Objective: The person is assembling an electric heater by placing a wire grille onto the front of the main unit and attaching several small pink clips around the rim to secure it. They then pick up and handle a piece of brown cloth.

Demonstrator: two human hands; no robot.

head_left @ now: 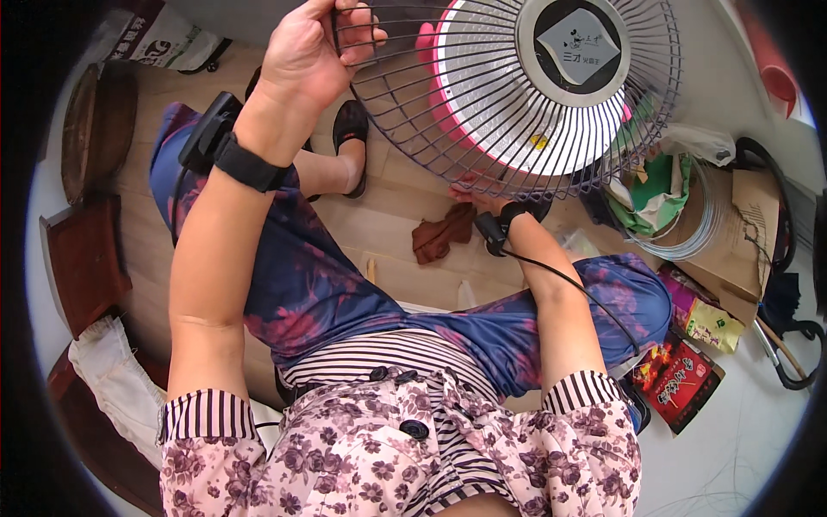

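Note:
A dark wire fan guard (525, 47) with a silver and black centre badge fills the upper middle and right. My left hand (320, 52) has its fingers curled round the guard's left rim. At the lower rim is my right hand (481, 195), its fingers partly hidden by the wires, so its grip is unclear. Behind the guard shows a round white thing with a pink edge (482, 95). On the floor below the right hand lies a brown cloth (443, 233). Both wrists wear black straps with small devices.
On the right are a coil of pale wire (702, 233), a cardboard box (745, 233), a green and white bag (653, 196) and a black and red package (678, 383). Brown wooden pieces (90, 258) stand at the left. A black shoe (350, 127) shows beyond my left forearm.

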